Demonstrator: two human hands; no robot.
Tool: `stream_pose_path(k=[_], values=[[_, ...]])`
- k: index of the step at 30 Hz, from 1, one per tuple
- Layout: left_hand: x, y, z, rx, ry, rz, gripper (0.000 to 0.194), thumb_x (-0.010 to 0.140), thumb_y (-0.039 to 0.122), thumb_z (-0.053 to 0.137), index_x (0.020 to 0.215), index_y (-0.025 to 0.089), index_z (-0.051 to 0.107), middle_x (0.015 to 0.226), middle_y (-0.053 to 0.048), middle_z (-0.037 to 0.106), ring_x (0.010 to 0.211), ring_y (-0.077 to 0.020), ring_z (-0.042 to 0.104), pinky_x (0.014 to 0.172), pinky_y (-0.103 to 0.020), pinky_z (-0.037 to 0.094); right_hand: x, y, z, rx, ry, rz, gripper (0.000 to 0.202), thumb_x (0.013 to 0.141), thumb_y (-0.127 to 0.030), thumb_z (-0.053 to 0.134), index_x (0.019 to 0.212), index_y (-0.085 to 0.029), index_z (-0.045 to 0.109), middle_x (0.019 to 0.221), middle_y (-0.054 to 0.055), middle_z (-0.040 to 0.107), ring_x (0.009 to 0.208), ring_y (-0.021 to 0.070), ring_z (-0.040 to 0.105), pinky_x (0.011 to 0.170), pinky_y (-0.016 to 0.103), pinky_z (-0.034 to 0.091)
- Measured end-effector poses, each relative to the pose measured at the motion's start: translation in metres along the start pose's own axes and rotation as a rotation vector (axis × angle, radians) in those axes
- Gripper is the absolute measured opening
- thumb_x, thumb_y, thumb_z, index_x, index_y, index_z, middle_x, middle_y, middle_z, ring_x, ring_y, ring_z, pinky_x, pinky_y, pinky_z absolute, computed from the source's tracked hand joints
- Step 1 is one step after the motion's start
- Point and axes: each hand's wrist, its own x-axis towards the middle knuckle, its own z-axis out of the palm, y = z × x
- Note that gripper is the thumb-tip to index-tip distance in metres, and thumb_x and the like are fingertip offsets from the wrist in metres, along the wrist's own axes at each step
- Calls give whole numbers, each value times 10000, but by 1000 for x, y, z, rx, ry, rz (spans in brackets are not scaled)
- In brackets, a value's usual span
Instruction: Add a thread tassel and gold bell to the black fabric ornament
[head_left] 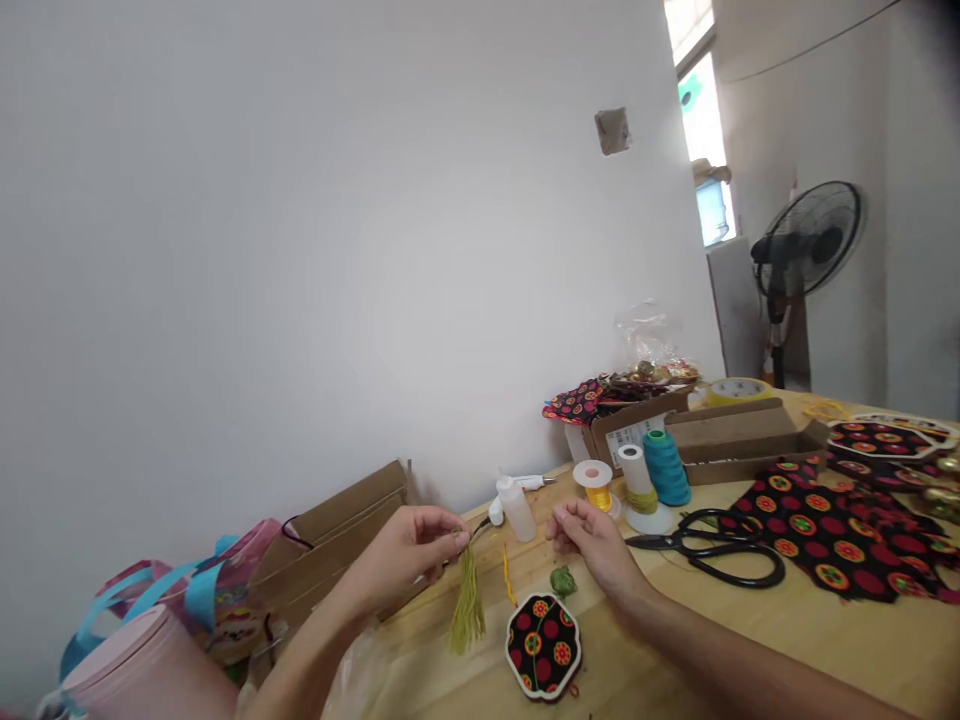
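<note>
My left hand [427,550] pinches the top of an olive-green tassel [468,605], whose strands hang down over the table. To the right, my right hand [589,540] has thumb and fingers pressed together; whatever is in them, if anything, is too small to make out. Below, between the hands, lies a scalloped fabric piece [543,645] with a white edge and a red and orange flower print on black. A yellow cord [508,575] runs from its top. Just above it sits a small green bead-like ball [562,581], near my right hand.
Behind the hands stand a white squeeze bottle [516,508], a yellow thread spool [598,490], an olive spool [639,490] and a teal cone [666,468]. Black scissors [712,548] lie right, beside patterned fabric [840,530]. Cardboard boxes [731,440] line the wall; a pink container [150,665] is left.
</note>
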Motion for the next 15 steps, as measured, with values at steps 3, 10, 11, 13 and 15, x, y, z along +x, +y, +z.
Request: stream_pose_path(k=[3, 10, 11, 13, 15], values=[[6, 4, 29, -8, -72, 54, 127, 640, 247, 642, 688, 153, 713, 594, -27, 616, 484, -113, 475, 435, -191, 375, -8, -3, 6, 43, -13, 15, 360, 630, -512, 610, 635, -164, 520, 639, 0, 573, 617, 128, 523, 598, 248, 385], [27, 4, 80, -115, 19, 157, 98, 669, 235, 638, 668, 194, 727, 653, -39, 620, 654, -167, 545, 612, -245, 440, -17, 2, 20, 86, -57, 68, 408, 637, -584, 534, 630, -201, 391, 462, -100, 339, 361, 51, 284, 363, 177, 223], [27, 0, 81, -133, 50, 147, 98, 662, 243, 646, 671, 188, 726, 665, -38, 618, 613, -151, 534, 557, -228, 436, -14, 3, 18, 80, -39, 61, 413, 643, -595, 515, 637, -206, 378, 467, -106, 309, 357, 46, 238, 356, 175, 189], [22, -11, 82, -191, 104, 93, 111, 636, 268, 672, 661, 172, 723, 660, -33, 615, 509, -112, 495, 437, -195, 398, -9, 5, 13, 54, 2, 37, 406, 663, -596, 489, 650, -208, 366, 500, -101, 293, 379, 49, 215, 364, 178, 177], [14, -26, 82, -325, 171, -9, 134, 573, 280, 724, 625, 156, 719, 586, -14, 605, 430, -77, 464, 390, -172, 376, -6, 7, 7, 9, 21, 10, 377, 690, -565, 483, 663, -202, 385, 527, -89, 307, 414, 62, 240, 385, 186, 196]])
